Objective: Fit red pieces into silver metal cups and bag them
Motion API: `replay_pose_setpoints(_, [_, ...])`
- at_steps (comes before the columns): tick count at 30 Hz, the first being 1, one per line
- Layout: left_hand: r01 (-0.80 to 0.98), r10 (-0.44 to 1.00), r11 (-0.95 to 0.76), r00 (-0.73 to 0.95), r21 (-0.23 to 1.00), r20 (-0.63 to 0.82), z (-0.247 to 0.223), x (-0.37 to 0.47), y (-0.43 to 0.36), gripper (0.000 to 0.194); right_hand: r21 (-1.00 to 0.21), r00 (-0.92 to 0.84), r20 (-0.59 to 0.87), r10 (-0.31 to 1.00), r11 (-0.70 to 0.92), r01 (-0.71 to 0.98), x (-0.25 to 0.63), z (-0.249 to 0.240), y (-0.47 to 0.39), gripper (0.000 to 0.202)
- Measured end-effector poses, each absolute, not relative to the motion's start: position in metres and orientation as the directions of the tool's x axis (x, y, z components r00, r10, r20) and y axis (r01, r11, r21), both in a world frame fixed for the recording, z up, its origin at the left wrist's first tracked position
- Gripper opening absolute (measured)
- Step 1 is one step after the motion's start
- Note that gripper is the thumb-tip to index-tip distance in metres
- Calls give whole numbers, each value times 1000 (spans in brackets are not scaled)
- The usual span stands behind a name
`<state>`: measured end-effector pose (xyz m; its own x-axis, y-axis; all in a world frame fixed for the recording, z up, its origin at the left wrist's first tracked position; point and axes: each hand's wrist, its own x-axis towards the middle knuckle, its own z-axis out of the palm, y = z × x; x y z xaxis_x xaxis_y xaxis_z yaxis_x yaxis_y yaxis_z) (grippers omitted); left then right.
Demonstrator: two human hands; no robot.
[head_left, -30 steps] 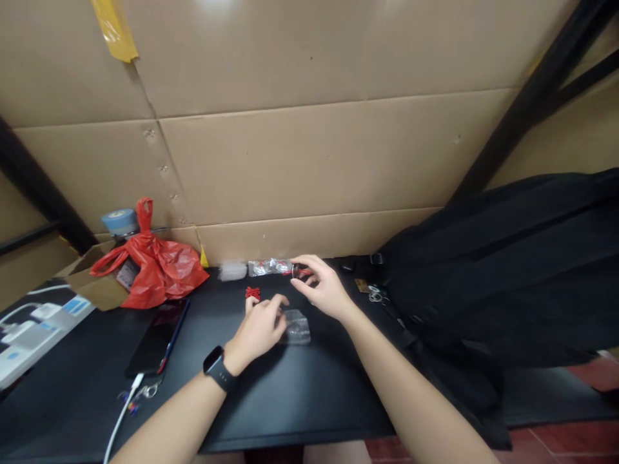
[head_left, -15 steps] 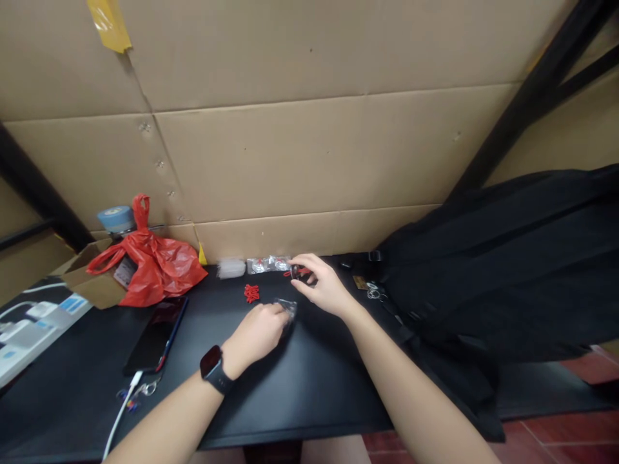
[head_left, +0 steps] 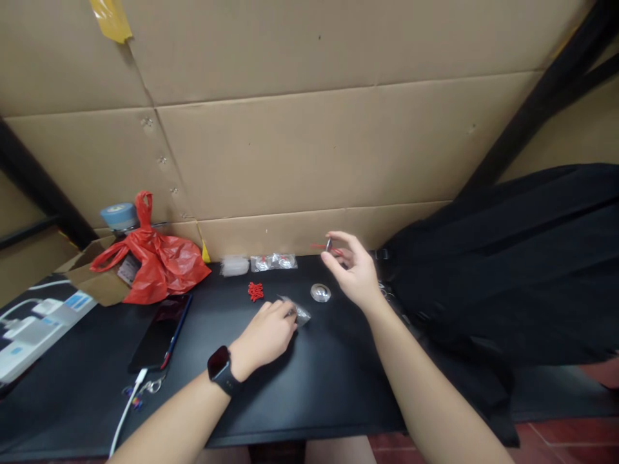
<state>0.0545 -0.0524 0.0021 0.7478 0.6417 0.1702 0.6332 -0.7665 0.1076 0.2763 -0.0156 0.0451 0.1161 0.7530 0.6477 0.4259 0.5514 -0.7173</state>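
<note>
My right hand (head_left: 352,267) is raised above the table, pinching a small round metallic disc (head_left: 329,245) edge-on between thumb and fingers. A red cord (head_left: 318,245) sticks out beside the disc. My left hand (head_left: 271,328), with a black watch on the wrist, rests on the table, its fingers closed on a small clear plastic bag (head_left: 302,314). Between and beyond the hands lies a round silver piece (head_left: 320,293). A little heap of red cords (head_left: 255,292) sits beyond my left hand. Farther back are clear packets (head_left: 274,262) with silver and red contents.
A stack of clear plastic sleeves (head_left: 235,265) lies by the cardboard wall (head_left: 300,154). To the left are a red plastic bag (head_left: 162,264), an open carton (head_left: 99,283), a phone (head_left: 159,332) on a white cable and a power strip (head_left: 41,335). A black backpack (head_left: 522,264) fills the right side.
My right hand has moved right and upward with the disc and red cord, uncovering the round silver piece. My left hand has shifted slightly right with the plastic bag.
</note>
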Motion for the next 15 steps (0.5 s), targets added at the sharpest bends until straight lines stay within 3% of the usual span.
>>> replay_pose_setpoints(4, [613, 632, -775, 750, 157, 195, 0, 51, -47, 26, -597, -260, 565, 783, 606, 526, 275, 48, -23, 35])
replay_pose_setpoints(6, [584, 616, -787, 763, 196, 196, -1, 50, -43, 26, -580, -357, 512, 781, 621, 527, 271, 48, -26, 36])
replay_pose_setpoints(10, [578, 618, -782, 768, 234, 169, -2, 48, -40, 30, -569, -401, 474, 784, 620, 540, 268, 47, -27, 34])
replay_pose_setpoints(15, [674, 687, -726, 706, 136, 169, 1, 46, -46, 38, -582, -401, 434, 807, 591, 559, 270, 44, -23, 34])
